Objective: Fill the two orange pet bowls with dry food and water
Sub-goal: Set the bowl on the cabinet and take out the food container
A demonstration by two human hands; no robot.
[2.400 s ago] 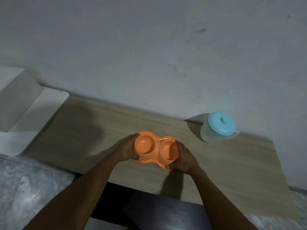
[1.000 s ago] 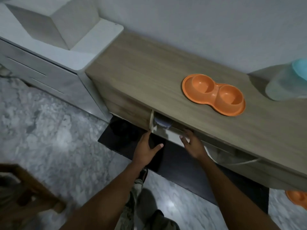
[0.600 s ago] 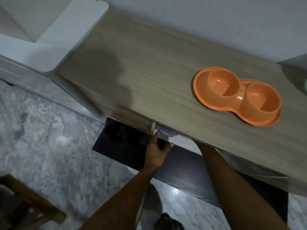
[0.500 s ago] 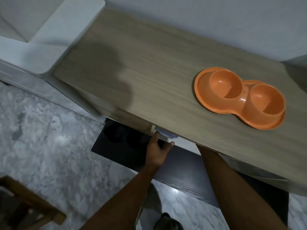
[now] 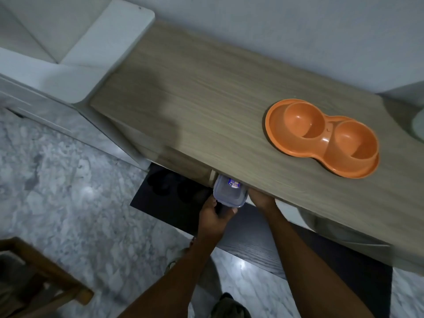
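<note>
**Lidded container coming out from under the worktop, double bowl sitting empty**

Head view: the left hand (image 5: 212,218) is gripping the near end of a clear lidded container (image 5: 230,192) just under the front edge of the wooden worktop (image 5: 195,99). The left fingers (image 5: 231,211) are wrapping around the container's near edge, clamped on it. The right hand (image 5: 261,199) is sitting just right of the container, touching or nearly touching its side; its fingers are hiding under the worktop edge, so cannot tell if they are together or apart. The container is poking out partly from a gap below the worktop, lid facing up, a small label (image 5: 233,182) showing at its far end. Contents not readable.

The orange pet bowls (image 5: 321,137), one moulded double unit, are resting on the worktop, up and to the right of both hands, well apart from the fingers. Both cups are looking empty and dry.

At the far right edge, beyond the bowls, a pale rounded object (image 5: 418,125) is showing only as a sliver. A white cabinet (image 5: 75,65) is butting against the worktop far left of the fingers. Below the hands, a dark mat (image 5: 252,237) is lying on the marble floor (image 5: 68,191). A wooden furniture piece (image 5: 46,278) is showing at bottom left, blurry.
</note>
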